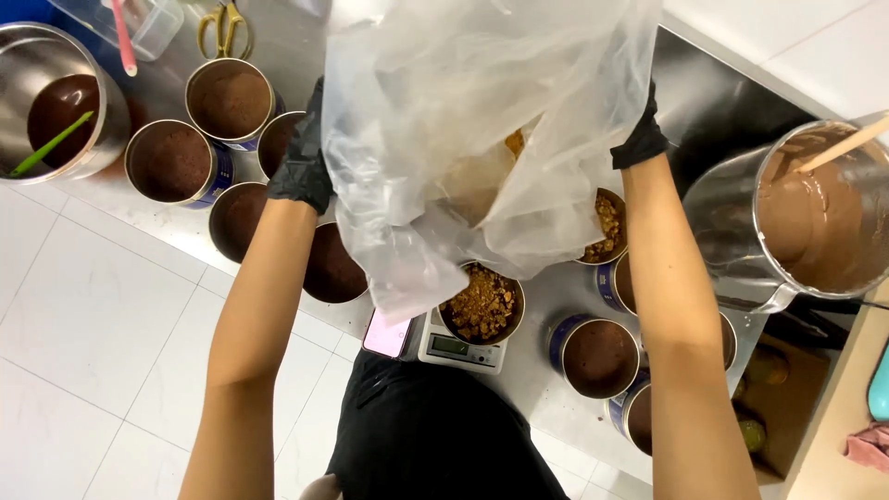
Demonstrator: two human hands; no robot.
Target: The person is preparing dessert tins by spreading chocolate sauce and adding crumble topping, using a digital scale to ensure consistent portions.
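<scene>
Both my hands wear black gloves and hold up a large clear plastic bag [472, 120] over the steel counter. My left hand [302, 157] grips the bag's left side, my right hand [641, 134] grips its right side. Brown crumbs show through the bag's lower part. Under the bag, a round tin [482, 310] with golden-brown crumbs on top sits on a small white digital scale [460, 350]. A second crumb-topped tin [607, 227] stands just right of the bag.
Several open tins of dark brown filling [167, 162] crowd the counter on the left, others [597, 356] on the right. A steel pot with a green spatula [56, 102] stands far left, a pitcher of brown batter [820, 218] far right. Scissors [222, 28] lie at the back.
</scene>
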